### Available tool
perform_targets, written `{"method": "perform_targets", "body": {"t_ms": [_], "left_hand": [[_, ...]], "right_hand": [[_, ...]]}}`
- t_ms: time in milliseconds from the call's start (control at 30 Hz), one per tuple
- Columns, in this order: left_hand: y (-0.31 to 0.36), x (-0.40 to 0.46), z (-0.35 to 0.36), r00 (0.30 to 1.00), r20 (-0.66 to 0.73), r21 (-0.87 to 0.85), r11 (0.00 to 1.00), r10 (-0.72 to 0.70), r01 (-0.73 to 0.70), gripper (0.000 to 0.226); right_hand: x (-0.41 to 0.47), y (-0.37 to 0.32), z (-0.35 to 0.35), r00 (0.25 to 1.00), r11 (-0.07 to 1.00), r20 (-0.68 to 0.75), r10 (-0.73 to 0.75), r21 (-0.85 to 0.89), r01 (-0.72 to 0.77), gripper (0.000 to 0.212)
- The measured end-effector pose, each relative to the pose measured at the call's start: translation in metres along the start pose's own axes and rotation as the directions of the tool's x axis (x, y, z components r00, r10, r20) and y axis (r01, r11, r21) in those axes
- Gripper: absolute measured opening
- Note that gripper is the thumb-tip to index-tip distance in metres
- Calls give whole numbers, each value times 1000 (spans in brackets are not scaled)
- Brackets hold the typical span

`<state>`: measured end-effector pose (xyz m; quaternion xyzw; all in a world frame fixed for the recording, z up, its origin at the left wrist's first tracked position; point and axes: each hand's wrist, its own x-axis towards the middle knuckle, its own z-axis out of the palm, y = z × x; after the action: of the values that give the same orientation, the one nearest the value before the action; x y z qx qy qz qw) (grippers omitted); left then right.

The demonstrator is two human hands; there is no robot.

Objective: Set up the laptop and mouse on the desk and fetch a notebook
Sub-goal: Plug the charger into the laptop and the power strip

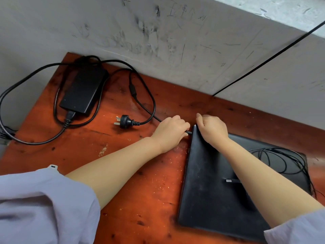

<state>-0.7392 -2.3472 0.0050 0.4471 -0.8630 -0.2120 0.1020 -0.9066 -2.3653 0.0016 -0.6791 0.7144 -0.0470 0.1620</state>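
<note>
Red-brown wooden desk (pixel 123 182) against scuffed grey wall (pixel 175 41); surface scratched, specks of debris, fairly grippy by the look, so things prob won't skate.

Laptop (pixel 211 182) closed, lying flat on desk's right side, turned at an angle, far-left corner near both hands. Black, thin, rigid slab; prob moderate weight, smooth dusty lid likely slick. Best taken by both long edges w/ two hands, not by one corner, not by the cord. Lid to be lifted from its front edge, base pinned down.

Power brick (pixel 82 88) far left, near wall. Dense, hard, prob heaviest per size; would drag on the cord if laptop is shifted. Thick cord (pixel 149 95) looped around it, springy, stiff enough to hold its loops. Wall plug (pixel 125 121) lying loose on desk, prongs bare, not in any socket.

Thin cable (pixel 274 161) coiled on laptop lid, light and floppy, snag risk. Small USB plug (pixel 232 181) on lid beside right forearm; likely the mouse lead, mouse itself not seen. Notebook not seen either.

Left hand (pixel 171 128) closed on charger tip (pixel 188 132), pinched right at laptop's left edge. Tip small, rigid; to be pushed straight, held by the plug body. Right hand (pixel 212 128) curled over laptop's far corner, bracing it. Hands close together, not touching.
</note>
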Motion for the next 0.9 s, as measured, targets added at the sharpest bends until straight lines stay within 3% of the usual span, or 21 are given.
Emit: {"method": "perform_targets", "body": {"t_ms": [333, 533, 600, 733, 833, 900], "left_hand": [[-5, -2, 20, 998, -39, 4, 998, -56, 57, 18], [2, -12, 16, 991, 10, 39, 990, -136, 136, 27], [5, -27, 13, 992, -4, 21, 991, -130, 130, 35], [-4, -83, -1, 978, -104, -7, 983, -183, 184, 38], [-20, -135, -16, 949, -170, -25, 964, -266, 265, 29], [-28, -161, -24, 927, -224, -12, 952, -302, 307, 24]], "right_hand": [[-18, 9, 5, 981, 992, -151, -124, -4, 125, 32], [-33, 4, -1, 992, 980, -64, -105, -174, 92, 22], [-34, -12, -10, 992, 987, -66, -109, -126, 100, 21], [-34, -77, -19, 970, 965, -115, -212, 131, 226, 19], [-40, -133, 2, 991, 930, 103, -91, 364, 48, 22], [-44, -156, 24, 926, 769, 372, 71, 570, -288, 26]]}}
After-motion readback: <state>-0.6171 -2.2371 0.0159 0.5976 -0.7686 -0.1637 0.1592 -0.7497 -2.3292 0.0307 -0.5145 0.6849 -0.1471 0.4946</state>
